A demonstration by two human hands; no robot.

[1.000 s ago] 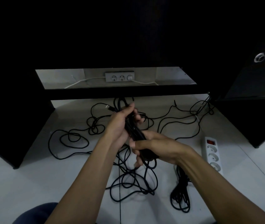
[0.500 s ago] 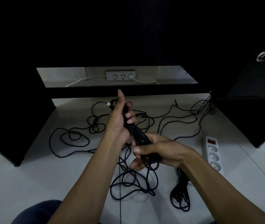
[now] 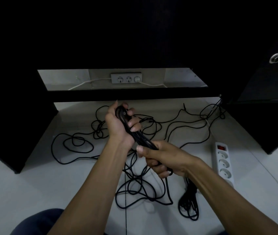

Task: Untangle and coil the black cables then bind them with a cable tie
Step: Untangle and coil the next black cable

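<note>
Matt black cables (image 3: 135, 182), glossy white plastic power strip (image 3: 222, 162), smooth pale floor (image 3: 33, 189).

Both bare forearms reach forward from the lower edge of the view, converging over the floor. The left hand (image 3: 120, 123) is raised farther out, palm turned rightward, its fingers (image 3: 132, 123) curled round the upper end of a coiled black cable bundle (image 3: 140, 139). The right hand (image 3: 162, 158) sits nearer and lower, knuckles up, thumb (image 3: 142, 148) laid across the top and fingers wrapped beneath, gripping the bundle's lower end; the two wrists lie close together, the hands just apart.
</note>
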